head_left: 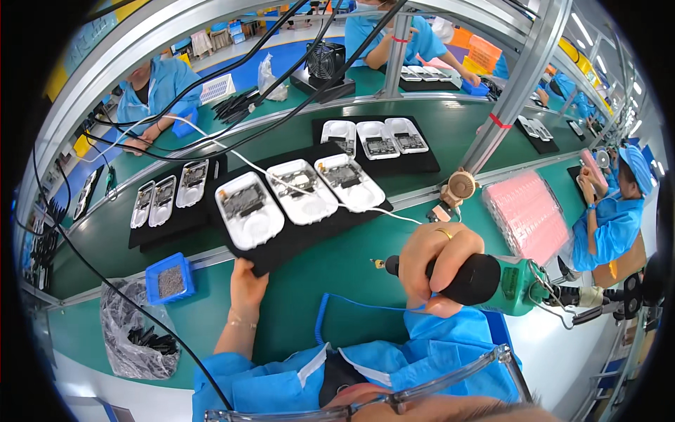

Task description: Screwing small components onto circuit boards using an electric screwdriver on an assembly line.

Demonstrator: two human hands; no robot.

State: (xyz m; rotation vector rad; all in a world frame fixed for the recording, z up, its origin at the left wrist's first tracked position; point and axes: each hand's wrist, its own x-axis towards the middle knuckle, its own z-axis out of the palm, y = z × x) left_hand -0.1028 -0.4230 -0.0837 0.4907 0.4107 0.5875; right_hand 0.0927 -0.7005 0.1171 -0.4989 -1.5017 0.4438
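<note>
My left hand grips the near corner of a black foam tray, its thumb at the edge and the other fingers hidden. Side by side on this tray lie three white plastic housings, each with a dark circuit board inside. A white cable crosses above them. My right hand is wrapped round the black grip of an electric screwdriver with a green body. Its bit points left over the green bench, apart from the tray. A coiled blue cord runs to my right sleeve.
A blue bin of small screws and a plastic bag of black parts lie at left. Pink bubble wrap and a small fan stand at right. More loaded trays lie beyond. Metal posts, hanging cables and several co-workers surround the bench.
</note>
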